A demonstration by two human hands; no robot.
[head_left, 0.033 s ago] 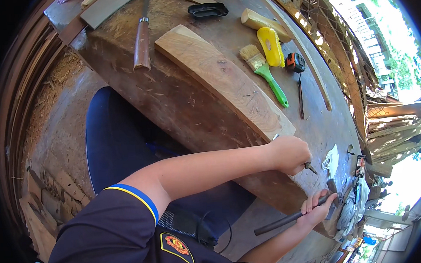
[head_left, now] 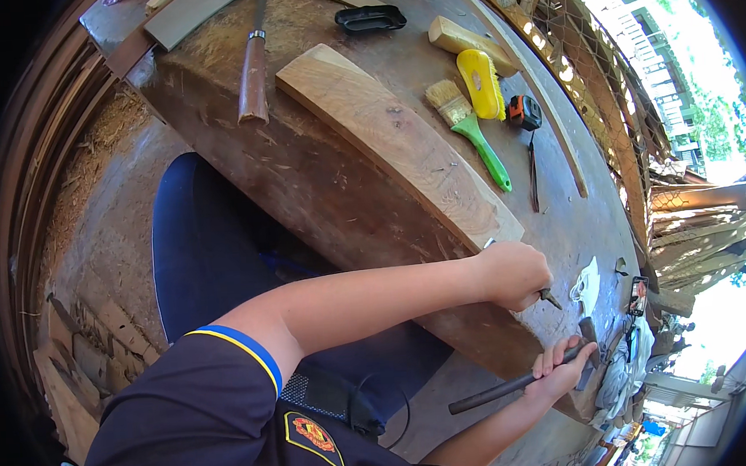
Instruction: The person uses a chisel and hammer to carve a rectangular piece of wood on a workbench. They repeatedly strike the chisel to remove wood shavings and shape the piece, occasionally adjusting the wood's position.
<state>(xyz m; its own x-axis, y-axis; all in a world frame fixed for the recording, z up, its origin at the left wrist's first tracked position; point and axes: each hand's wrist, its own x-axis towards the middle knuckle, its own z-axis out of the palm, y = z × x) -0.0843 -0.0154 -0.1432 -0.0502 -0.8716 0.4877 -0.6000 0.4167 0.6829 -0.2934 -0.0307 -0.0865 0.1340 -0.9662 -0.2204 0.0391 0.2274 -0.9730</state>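
A: Starting with the head view, down at the left hand [head_left: 514, 274]: spread or closed?

B: Closed in a fist around a slim tool [head_left: 552, 299], with a dark end jutting out below and a bit of pale metal peeking out above, by the lower right end of the thick board [head_left: 392, 122]. Touching the wood there, or just beside? Cannot tell; too small.

A: And in the right hand [head_left: 559, 377]?

B: Wrapped firmly around the dark shaft of a hammer [head_left: 493, 395], close up to the head. Held lower and farther right than the left fist, apart from the slim tool.

A: Back to the thick board. Lying where?

B: Flat on the bench [head_left: 583, 213], slanting from upper left down to the left fist. Light brown, with a knot partway along.

A: And beyond?

B: Near the right side of the wood, a green-handled brush [head_left: 482, 150]; just above, a yellow brush [head_left: 483, 84], with an orange-and-black tape measure [head_left: 524, 112] alongside. Higher up, a round pale wooden piece [head_left: 468, 44] and a black tray-like piece [head_left: 369, 19]. Off to the upper left, a brown wooden-handled tool [head_left: 252, 79].
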